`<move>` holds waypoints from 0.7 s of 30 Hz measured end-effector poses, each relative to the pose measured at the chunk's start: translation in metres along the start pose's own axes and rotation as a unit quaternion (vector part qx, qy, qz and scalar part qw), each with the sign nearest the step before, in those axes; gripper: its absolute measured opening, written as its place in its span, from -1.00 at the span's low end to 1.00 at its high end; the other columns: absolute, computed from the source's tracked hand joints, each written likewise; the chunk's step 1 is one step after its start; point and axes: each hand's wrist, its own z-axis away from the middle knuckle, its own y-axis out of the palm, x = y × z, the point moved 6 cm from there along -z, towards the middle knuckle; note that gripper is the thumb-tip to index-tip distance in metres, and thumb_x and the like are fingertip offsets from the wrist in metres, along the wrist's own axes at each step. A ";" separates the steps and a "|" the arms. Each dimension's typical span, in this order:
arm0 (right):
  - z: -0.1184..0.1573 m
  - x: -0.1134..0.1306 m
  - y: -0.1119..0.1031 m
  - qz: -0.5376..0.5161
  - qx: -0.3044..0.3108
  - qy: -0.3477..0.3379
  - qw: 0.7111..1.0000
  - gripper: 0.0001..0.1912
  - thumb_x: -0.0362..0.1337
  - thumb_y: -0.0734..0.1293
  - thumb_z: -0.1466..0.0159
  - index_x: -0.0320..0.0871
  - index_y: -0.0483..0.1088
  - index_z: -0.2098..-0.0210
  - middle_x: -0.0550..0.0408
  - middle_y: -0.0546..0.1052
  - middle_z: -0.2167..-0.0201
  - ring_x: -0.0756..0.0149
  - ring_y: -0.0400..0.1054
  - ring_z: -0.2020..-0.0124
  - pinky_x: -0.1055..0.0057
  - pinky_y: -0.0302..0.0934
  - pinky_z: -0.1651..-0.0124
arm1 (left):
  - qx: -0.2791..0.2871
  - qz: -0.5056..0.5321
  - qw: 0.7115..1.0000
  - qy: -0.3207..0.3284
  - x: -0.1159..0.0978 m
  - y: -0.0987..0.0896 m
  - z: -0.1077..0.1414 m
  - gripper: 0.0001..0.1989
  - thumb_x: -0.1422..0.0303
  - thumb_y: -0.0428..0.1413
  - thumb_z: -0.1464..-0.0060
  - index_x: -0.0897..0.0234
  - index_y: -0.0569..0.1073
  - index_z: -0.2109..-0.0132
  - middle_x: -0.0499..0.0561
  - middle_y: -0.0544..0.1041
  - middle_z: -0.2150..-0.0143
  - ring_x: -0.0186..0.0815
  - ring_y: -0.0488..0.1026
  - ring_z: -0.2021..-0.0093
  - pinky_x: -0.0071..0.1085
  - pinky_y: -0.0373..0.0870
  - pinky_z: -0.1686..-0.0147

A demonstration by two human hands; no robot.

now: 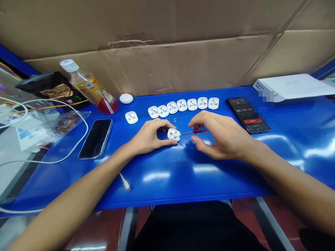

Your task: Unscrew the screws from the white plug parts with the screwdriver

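Note:
My left hand (151, 136) grips a small white plug housing (172, 132) with metal terminals inside, thumb at its near side and index finger around the far side. A screwdriver (197, 130) with a red handle lies in my right hand (222, 136), its handle partly hidden by the fingers. The thin shaft points left, and its tip reaches into the plug housing. Just beyond the left hand's fingers, a few tiny screws (175, 120) rest on the blue table (167, 188). Several similar white plug housings (192, 104) form a row farther back, and a single plug housing (131, 117) sits apart on the left.
On the left are a dark phone (96, 138), a tilted drink bottle (91, 89), a white egg-shaped object (126, 98) and white cables with a connector (126, 184). To the right lie a phone showing a timer (247, 115) and a white box (293, 86). Cardboard (167, 66) stands behind.

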 end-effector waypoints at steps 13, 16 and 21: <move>-0.001 0.003 0.001 0.009 -0.008 -0.042 0.999 -0.81 -0.43 0.25 -0.35 -0.11 0.41 0.09 -0.01 0.57 0.26 0.18 0.47 0.25 0.25 0.39 0.19 | 0.004 -0.004 1.000 0.005 -0.001 0.000 0.001 -0.55 0.03 0.39 -0.09 0.19 0.62 -0.02 0.00 0.68 0.04 -0.20 0.57 0.08 -0.34 0.42 0.07; 0.001 -0.001 -0.002 0.024 -0.027 -0.034 0.999 -0.80 -0.44 0.27 -0.34 -0.09 0.40 0.08 0.02 0.57 0.25 0.18 0.48 0.24 0.26 0.41 0.18 | 0.003 -0.004 1.000 0.010 -0.001 -0.001 0.002 -0.51 0.05 0.40 -0.08 0.19 0.62 -0.08 0.01 0.67 -0.02 -0.22 0.57 0.09 -0.35 0.43 0.07; 0.000 0.003 0.002 -0.007 -0.015 -0.060 0.998 -0.82 -0.43 0.28 -0.33 -0.13 0.41 0.10 -0.02 0.57 0.27 0.18 0.47 0.27 0.26 0.39 0.23 | 0.005 -0.013 1.000 0.015 0.000 0.000 0.001 -0.51 0.05 0.39 -0.11 0.19 0.61 -0.10 0.00 0.67 0.00 -0.21 0.56 0.07 -0.33 0.42 0.05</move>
